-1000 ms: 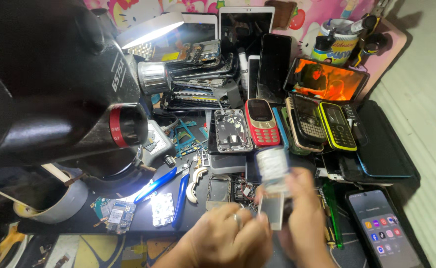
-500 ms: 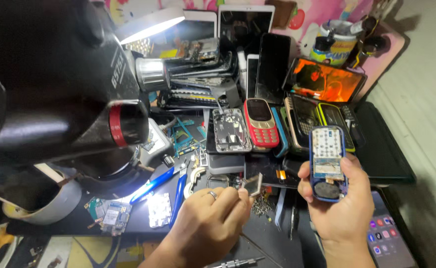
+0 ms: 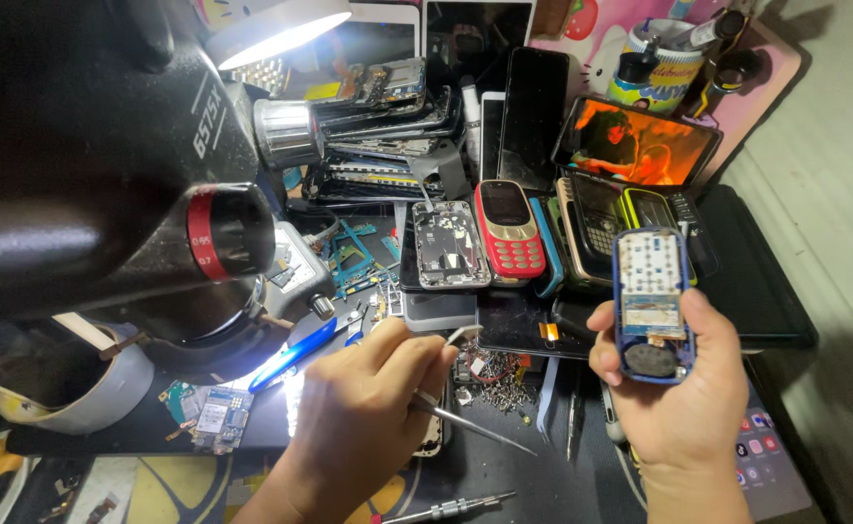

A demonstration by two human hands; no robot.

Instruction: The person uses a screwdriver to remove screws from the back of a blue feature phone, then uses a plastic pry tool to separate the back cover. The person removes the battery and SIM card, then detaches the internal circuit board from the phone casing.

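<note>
**Opened blue handset held over cluttered repair bench**

Right hand is closed around a small blue phone, held upright above the bench at the right of the view, fingers wrapped behind it and thumb pressed on its left edge. Rear cover is off. Blue frame surrounds an exposed interior: a pale perforated panel fills the upper half, a narrow band of metallic and tan parts crosses the middle, and a dark round component sits at the bottom end. The phone rests on nothing; only the hand supports it.

Left hand is curled shut on a pair of metal tweezers, tips pointing down and to the right over the dark mat. The hands are well apart, with a heap of small screws and parts between them.

Behind the blue phone: a red keypad phone lying flat, a stripped silver phone frame just beside it, and a dark keypad phone. Microscope body fills the upper left. A small green circuit board lies on the mat at the lower left; a screwdriver lies near the bottom edge.
</note>
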